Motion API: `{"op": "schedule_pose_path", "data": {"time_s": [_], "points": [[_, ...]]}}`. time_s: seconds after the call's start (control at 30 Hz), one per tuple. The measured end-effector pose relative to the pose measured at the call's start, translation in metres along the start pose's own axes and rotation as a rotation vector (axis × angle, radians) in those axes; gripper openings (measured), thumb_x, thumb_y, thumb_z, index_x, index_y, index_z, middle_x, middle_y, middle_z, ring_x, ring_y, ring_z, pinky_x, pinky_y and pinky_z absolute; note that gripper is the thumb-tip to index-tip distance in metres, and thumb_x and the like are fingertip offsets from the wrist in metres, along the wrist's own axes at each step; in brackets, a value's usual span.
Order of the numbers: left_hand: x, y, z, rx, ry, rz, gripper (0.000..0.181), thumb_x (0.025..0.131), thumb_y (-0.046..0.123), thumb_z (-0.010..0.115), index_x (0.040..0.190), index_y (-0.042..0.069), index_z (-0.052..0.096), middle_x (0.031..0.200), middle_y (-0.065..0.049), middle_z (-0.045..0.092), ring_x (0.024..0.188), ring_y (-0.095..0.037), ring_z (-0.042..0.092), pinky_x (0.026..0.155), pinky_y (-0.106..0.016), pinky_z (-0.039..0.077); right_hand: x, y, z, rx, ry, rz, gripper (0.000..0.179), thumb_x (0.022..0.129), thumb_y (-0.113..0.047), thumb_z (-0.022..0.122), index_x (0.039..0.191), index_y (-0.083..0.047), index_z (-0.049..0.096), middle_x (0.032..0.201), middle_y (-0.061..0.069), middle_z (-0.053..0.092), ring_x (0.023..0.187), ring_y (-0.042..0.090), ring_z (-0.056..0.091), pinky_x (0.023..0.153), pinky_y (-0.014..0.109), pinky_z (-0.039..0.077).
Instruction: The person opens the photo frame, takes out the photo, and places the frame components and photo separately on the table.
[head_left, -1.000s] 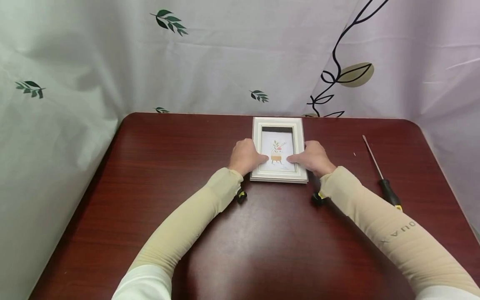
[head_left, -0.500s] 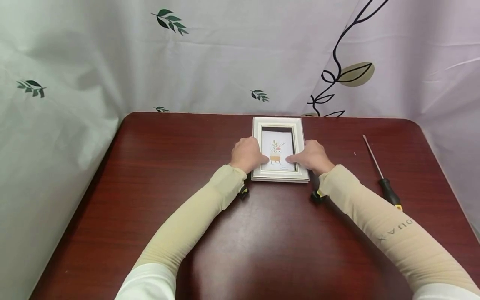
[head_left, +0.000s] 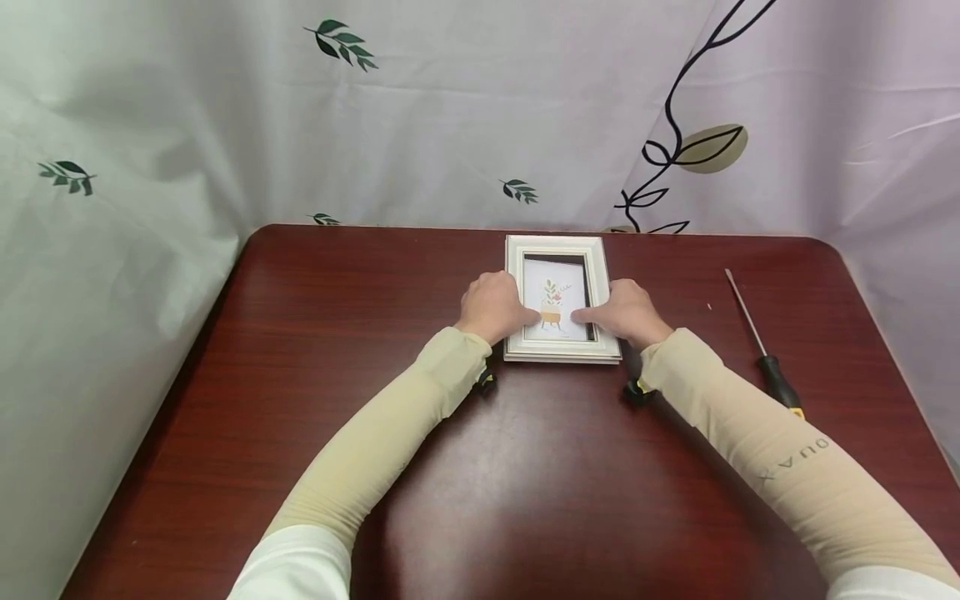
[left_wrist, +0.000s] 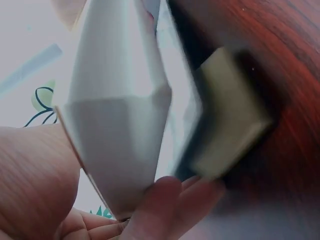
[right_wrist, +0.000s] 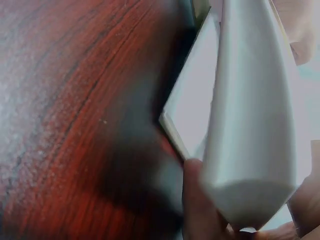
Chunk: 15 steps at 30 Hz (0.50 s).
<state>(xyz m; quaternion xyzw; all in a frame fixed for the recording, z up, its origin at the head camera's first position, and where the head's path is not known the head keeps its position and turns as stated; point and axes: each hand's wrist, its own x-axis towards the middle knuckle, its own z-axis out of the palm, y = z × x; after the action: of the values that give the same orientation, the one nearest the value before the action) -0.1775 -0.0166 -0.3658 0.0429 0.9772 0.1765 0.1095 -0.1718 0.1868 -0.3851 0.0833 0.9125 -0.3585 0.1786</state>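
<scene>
A white picture frame [head_left: 517, 350] lies near the table's far edge in the head view. Inside its opening shows a white card with a potted plant drawing [head_left: 555, 287], with dark strips along the top and right. My left hand [head_left: 493, 307] grips the frame's left side, thumb reaching over the opening. On the right side, my right hand [head_left: 626, 315] holds it the same way. Both wrist views show fingers around the moulding [left_wrist: 120, 100]. Under it sits a white sheet-like layer [right_wrist: 192, 110], and in the left wrist view a blurred tan piece [left_wrist: 232, 120].
A screwdriver [head_left: 776, 379] with a black and yellow handle lies to the right, near my right forearm. A tiny pale speck [head_left: 709, 307] is on the dark red table [head_left: 337, 292]. A leaf-patterned curtain [head_left: 420, 125] hangs behind the far edge.
The card has shifted and tilted slightly in the opening: the dark strip at the top is thinner and one on the right has appeared. The frame's near end has edged right.
</scene>
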Motion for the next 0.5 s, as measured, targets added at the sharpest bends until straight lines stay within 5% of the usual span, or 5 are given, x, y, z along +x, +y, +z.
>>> {"op": "schedule_pose_path", "data": {"time_s": [0.17,0.33,0.5], "points": [[-0.001,-0.001,-0.004,0.008,0.006,-0.004,0.035,0.081,0.041,0.079,0.072,0.012,0.062,0.082,-0.007,0.064,0.078,-0.026,0.062,0.067,-0.041,0.054,-0.005,-0.003,-0.003,-0.004,0.013,-0.025,0.052,0.091,-0.032,0.072,0.121,0.008,0.059,0.109,0.022,0.063,0.096,0.029,0.059,0.085,0.039,0.052],[-0.005,-0.008,-0.013,-0.023,0.038,-0.003,0.037,0.082,0.041,0.079,0.068,0.011,0.061,0.076,-0.007,0.064,0.074,-0.026,0.063,0.063,-0.041,0.054,-0.013,-0.012,-0.002,0.034,0.099,-0.126,0.063,0.096,-0.032,0.062,0.142,0.009,0.045,0.124,0.027,0.058,0.111,0.035,0.056,0.099,0.048,0.047],[-0.007,-0.023,-0.025,-0.048,0.08,-0.009,0.042,0.08,0.042,0.083,0.065,0.01,0.06,0.072,-0.008,0.064,0.073,-0.028,0.064,0.066,-0.044,0.055,-0.02,-0.024,0.008,0.195,0.154,-0.218,0.066,0.097,-0.023,0.062,0.151,0.003,0.036,0.114,0.024,0.064,0.101,0.032,0.064,0.088,0.042,0.052]]}}
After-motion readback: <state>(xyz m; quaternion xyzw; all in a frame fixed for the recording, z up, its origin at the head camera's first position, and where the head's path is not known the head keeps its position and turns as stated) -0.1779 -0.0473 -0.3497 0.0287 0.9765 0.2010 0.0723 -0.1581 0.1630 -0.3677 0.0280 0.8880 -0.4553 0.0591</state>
